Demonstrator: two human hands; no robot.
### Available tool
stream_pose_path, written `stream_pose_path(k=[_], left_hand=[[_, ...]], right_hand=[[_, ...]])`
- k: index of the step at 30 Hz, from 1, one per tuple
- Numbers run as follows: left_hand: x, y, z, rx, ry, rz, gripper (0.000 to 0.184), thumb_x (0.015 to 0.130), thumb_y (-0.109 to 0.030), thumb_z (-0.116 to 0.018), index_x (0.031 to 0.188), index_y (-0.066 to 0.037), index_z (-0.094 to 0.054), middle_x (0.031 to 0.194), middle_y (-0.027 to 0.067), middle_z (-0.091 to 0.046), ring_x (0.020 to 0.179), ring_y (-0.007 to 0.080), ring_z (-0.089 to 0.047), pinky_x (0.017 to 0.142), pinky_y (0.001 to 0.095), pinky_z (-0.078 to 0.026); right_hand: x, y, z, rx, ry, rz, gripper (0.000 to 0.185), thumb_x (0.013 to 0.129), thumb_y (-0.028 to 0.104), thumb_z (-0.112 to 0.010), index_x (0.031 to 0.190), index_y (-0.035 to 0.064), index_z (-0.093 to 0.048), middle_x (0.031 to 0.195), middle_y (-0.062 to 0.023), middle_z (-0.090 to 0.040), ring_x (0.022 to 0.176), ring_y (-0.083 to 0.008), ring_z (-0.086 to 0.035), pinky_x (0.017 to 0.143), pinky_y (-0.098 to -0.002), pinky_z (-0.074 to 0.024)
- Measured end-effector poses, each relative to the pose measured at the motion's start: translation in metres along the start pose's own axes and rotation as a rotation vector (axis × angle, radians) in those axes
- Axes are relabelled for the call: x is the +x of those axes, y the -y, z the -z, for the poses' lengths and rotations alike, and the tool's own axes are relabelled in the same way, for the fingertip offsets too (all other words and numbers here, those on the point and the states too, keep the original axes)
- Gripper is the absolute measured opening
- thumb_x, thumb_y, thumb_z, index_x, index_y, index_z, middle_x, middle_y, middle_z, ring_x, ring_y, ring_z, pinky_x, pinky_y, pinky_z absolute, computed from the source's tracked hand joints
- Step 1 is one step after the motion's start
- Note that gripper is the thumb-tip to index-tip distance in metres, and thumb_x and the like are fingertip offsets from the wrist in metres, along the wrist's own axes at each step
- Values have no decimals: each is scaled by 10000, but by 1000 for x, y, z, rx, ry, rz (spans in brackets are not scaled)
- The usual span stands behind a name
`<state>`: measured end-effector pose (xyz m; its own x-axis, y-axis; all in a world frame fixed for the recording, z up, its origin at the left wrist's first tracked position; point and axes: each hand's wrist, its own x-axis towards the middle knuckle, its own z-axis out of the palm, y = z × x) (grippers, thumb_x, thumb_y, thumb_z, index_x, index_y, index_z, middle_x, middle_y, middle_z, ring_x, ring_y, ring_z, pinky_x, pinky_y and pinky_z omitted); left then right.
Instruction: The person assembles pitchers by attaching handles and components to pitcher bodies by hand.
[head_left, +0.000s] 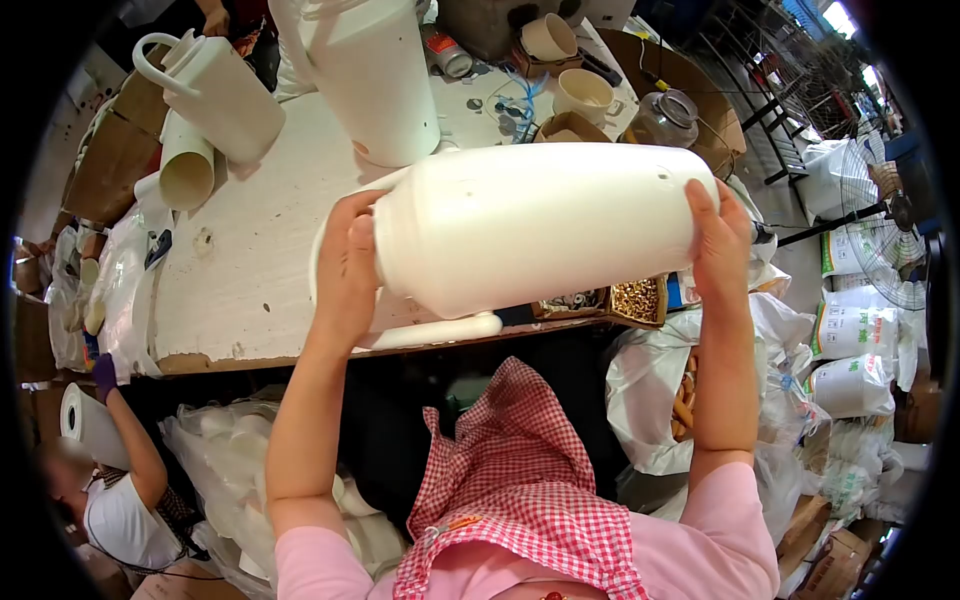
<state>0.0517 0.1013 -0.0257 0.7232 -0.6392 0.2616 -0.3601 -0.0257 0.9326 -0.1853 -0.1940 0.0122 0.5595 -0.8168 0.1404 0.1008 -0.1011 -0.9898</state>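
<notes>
A large white thermos jug (550,225) lies sideways in the air over the near part of the table, held between my two hands. My left hand (350,265) is wrapped round its narrower neck end, where part of a handle curves behind the fingers. At the wider base end, my right hand (720,235) grips with the thumb on the near side; its other fingers are partly hidden. Below the jug, a white curved bar like a handle (430,332) rests along the table's front edge.
Two more white jugs (375,90) (225,95) and a hollow cylinder (187,165) stand on the white table (240,270). Cream cups (585,95) sit at the back. A box of brass-coloured screws (637,300) is near the edge. A co-worker (130,500) is lower left; a fan (885,215) stands right.
</notes>
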Motion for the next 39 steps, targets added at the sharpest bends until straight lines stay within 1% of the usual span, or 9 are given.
stream_pose_path(k=[11,26,28,30,31,33,35,36,39], left_hand=[[10,11,-32,29,0,-64,370,1066,-292,-425,1239,-4,-581,1036,92,-558,954,200,-522,900,310,-429],[15,20,-34,13,79,26,440,1073,-354,-376,1260,-10,-577,1223,157,-603,1157,276,-567,1017,366,-420],[18,10,-28,372,41,-50,406,1064,-312,-412,1277,-5,-571,1222,155,-605,1161,274,-566,1021,365,-422],[22,-14,-34,177,-17,-80,383,990,-198,-569,1345,-57,-566,1280,131,-603,1218,276,-545,1056,375,-404],[29,-24,-43,210,4,-231,407,961,-204,-617,1348,-82,-581,1320,117,-599,1238,270,-538,1076,374,-389],[33,-45,-67,290,191,-289,426,908,-203,-698,1308,-75,-622,1380,119,-578,1280,272,-522,1104,375,-371],[37,-43,-76,423,229,-329,422,953,-165,-648,1350,-37,-585,1385,122,-578,1328,254,-500,1143,378,-336],[40,-43,-79,409,249,-358,422,953,-165,-648,1350,-37,-585,1385,122,-578,1328,254,-500,1143,378,-336],[37,-41,-78,370,239,-293,431,949,-165,-658,1353,-34,-584,1388,117,-578,1322,250,-503,1138,372,-339]], right_hand=[[5,-12,32,-11,-12,-5,368,958,248,-687,1167,-50,-631,1051,-93,-709,889,-137,-670,812,-263,-524],[6,-4,28,-64,-17,-94,388,950,271,-688,1159,-52,-634,1034,-92,-710,885,-129,-670,797,-264,-531],[2,4,23,-206,-8,-76,355,951,259,-666,1142,-40,-651,1007,-87,-714,846,-133,-676,766,-271,-539],[8,-10,30,-297,-42,-62,370,931,298,-679,1118,-21,-669,946,-79,-718,794,-138,-680,734,-290,-544],[1,-2,23,-227,-61,-46,381,928,320,-688,1099,-20,-676,924,-83,-717,789,-143,-677,720,-301,-537],[-5,-7,30,-460,-104,64,363,940,296,-695,1096,-26,-628,917,-68,-684,767,-145,-644,692,-303,-516],[-35,-24,35,-198,-276,233,315,961,243,-684,1102,-10,-563,920,-51,-638,773,-138,-600,709,-299,-493],[-49,-49,55,-234,-290,431,233,1009,186,-609,1118,-11,-549,999,-70,-645,906,-107,-601,795,-255,-483],[-141,-96,104,-358,-316,159,156,1036,135,-536,993,-6,-585,942,-66,-653,874,-123,-617,813,-275,-497]])
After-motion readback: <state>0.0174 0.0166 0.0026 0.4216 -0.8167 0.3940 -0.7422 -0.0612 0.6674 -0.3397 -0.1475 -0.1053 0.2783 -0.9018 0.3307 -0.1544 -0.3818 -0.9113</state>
